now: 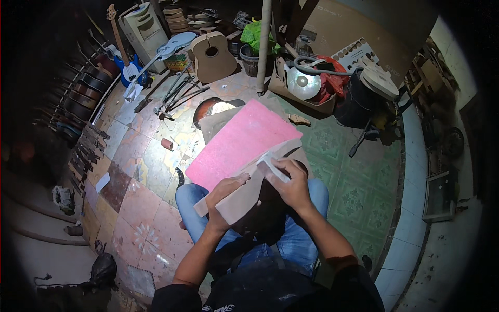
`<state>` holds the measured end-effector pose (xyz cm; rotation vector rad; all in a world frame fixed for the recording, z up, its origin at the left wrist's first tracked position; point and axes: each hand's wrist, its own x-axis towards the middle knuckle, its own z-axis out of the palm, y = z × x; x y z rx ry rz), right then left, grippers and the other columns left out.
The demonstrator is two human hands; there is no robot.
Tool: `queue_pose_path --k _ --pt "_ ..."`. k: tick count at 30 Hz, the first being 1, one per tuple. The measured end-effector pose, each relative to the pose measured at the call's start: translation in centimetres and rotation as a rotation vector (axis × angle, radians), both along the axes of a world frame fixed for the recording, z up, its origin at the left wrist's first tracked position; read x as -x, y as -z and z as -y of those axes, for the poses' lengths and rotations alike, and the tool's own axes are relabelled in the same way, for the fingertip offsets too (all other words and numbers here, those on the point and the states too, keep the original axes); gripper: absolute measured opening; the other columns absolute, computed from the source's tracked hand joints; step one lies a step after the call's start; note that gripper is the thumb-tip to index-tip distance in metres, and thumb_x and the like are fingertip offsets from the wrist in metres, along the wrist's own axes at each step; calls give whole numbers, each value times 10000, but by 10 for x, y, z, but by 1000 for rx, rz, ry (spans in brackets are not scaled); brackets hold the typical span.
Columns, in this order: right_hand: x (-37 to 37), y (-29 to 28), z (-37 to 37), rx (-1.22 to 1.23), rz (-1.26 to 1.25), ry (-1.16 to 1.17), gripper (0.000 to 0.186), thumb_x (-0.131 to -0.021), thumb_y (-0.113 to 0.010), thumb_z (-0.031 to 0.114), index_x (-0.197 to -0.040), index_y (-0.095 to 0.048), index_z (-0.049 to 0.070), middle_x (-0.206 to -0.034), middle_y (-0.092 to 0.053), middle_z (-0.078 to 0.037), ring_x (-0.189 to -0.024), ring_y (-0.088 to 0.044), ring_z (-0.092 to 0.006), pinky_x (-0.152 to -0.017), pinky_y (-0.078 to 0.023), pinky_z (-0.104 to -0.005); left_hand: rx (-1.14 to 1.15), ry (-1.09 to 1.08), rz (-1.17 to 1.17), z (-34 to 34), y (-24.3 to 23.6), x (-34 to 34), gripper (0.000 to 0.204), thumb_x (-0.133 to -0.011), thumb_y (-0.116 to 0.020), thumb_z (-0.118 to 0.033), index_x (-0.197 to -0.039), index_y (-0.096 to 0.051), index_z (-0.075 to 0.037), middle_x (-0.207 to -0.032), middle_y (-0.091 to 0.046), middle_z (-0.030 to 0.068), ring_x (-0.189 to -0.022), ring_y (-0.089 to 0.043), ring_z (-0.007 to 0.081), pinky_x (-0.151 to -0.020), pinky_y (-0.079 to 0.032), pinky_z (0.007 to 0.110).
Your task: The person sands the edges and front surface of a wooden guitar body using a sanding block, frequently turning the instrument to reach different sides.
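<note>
A pale, bare wooden piece with curved edges, like an unfinished guitar body (240, 202), is tilted over my lap. My left hand (222, 202) grips its near left end, with the thumb side along its upper edge. A whitish-grey sanding block (271, 165) is pinched in the fingers of my right hand (292, 183) and rests against the wood's far right part. My right hand hides part of the block and of the wood behind it. Just beyond the wood, a pink board (244, 138) lies on the floor.
An acoustic guitar body (212, 66) and a blue electric guitar (130, 70) stand at the back left. A pole (264, 49) rises at the back, beside a cardboard box (319, 105). A brown cylinder (167, 144) and a guitar headstock (299, 120) lie on the tiles.
</note>
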<state>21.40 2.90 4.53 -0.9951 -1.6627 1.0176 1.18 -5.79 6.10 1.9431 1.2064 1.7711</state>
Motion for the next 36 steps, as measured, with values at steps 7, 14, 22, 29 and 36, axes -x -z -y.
queue_pose_path --k 7,14,22,29,36 --pt "8 -6 10 -3 -16 -17 372 -796 -788 96 -1146 -715 -8 -1136 -680 -188 -1049 -626 -376 -943 -490 -449 11 -11 32 3 2 -4 599 -724 -935 -81 -1228 -625 19 -1174 -719 226 -1054 -727 324 -911 -597 421" --pt "8 -10 5 -187 180 117 370 -777 -780 122 -1131 -734 23 -1076 -677 -177 -1007 -630 -384 -907 -497 -480 34 -20 36 1 -1 -11 555 -719 -941 -102 -1179 -656 20 -1160 -725 222 -1080 -725 334 -942 -592 428" --pt "2 -12 6 -84 136 86 357 -797 -786 136 -1126 -728 12 -1086 -678 -183 -1038 -639 -377 -934 -494 -452 54 -8 24 0 2 -14 565 -712 -944 -110 -1187 -664 12 -1159 -729 222 -1078 -726 342 -945 -591 426" --pt "1 -9 -2 -195 230 177 334 -814 -786 115 -1118 -725 -8 -1066 -686 -205 -1038 -652 -374 -926 -511 -428 43 -7 -53 1 -3 -16 653 -707 -953 -96 -1262 -616 -25 -1212 -722 215 -1056 -735 318 -900 -616 424" --pt "-9 -5 -10 -352 405 250 302 -839 -783 124 -1104 -713 -4 -1064 -700 -189 -978 -675 -358 -887 -530 -421 39 2 -55 -1 -1 -22 631 -721 -943 -87 -1258 -621 -13 -1219 -716 218 -1062 -734 321 -905 -616 418"
